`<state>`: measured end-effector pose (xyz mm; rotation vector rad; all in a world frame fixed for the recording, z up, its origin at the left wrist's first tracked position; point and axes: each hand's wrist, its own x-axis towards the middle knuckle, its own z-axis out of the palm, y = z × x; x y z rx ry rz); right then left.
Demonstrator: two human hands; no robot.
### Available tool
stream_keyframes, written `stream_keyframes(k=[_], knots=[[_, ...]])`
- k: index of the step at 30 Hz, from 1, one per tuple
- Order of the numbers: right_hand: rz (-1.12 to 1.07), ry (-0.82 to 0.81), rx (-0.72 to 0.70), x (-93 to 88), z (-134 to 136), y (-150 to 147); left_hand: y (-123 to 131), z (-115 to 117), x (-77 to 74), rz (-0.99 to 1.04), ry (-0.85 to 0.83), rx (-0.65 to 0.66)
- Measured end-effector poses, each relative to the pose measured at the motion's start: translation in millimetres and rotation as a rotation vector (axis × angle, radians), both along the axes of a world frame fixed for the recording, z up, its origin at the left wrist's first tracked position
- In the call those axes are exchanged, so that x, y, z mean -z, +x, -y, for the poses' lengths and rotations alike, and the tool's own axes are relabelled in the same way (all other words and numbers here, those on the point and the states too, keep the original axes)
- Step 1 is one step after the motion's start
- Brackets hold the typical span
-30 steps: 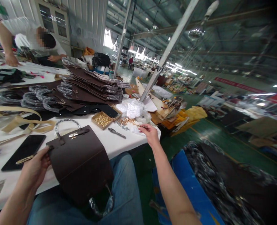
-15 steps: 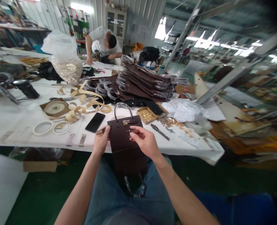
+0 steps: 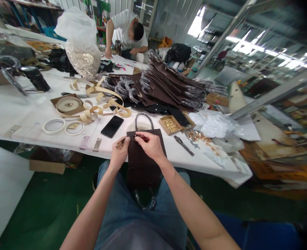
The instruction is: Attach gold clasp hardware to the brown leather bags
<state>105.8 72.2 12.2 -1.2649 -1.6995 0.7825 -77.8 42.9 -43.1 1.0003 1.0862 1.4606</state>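
Note:
A dark brown leather bag panel [image 3: 145,166] lies over the table edge and my lap, one plastic-wrapped handle [image 3: 144,116] at the top and another hanging between my knees. My left hand [image 3: 119,152] is closed at the panel's left edge, thumb against it. A short brown and gold rod-like piece [image 3: 120,143] sticks out of that fist; its kind is unclear. With fingertips pinched, my right hand [image 3: 151,145] holds a small metal fitting [image 3: 136,136] at the panel's upper left, just below the handle base. The fingers partly hide the fitting.
Right of the panel are a box of gold studs [image 3: 170,125], a dark plier-like tool [image 3: 184,145] and loose gold parts [image 3: 198,137]. A phone [image 3: 112,126] and tape rolls [image 3: 53,126] lie left. Behind, brown bag panels [image 3: 174,83] are stacked. A co-worker [image 3: 124,31] leans over the far side.
My right hand has moved left across the panel, from beside the gold clasp to the upper left near the handle base. The left hand stays at the left edge. The view has shifted.

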Motion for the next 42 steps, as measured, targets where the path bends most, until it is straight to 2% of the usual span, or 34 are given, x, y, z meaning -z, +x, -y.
stream_keyframes(k=[5,13,20,28,38,42], knots=[[0.096,0.104,-0.009,-7.0,4.7,-1.3,4.7,-0.7,-9.8,-0.164,0.097,-0.094],[0.229,0.196,-0.071,-9.7,8.0,-4.9,10.2,1.7,3.9,-0.256,0.123,-0.134],[0.227,0.239,-0.049,-11.6,14.5,-8.0,22.3,5.3,-2.6,-0.463,0.255,-0.289],[0.211,0.241,-0.067,-19.2,16.9,-5.2,36.6,11.5,3.0,-0.520,0.309,-0.423],[0.228,0.200,-0.062,-27.0,16.5,-8.2,41.9,12.9,8.7,-0.560,0.382,-0.460],[0.292,0.137,-0.018,-29.1,20.8,-15.2,43.4,16.4,18.5,-0.621,0.387,-0.484]])
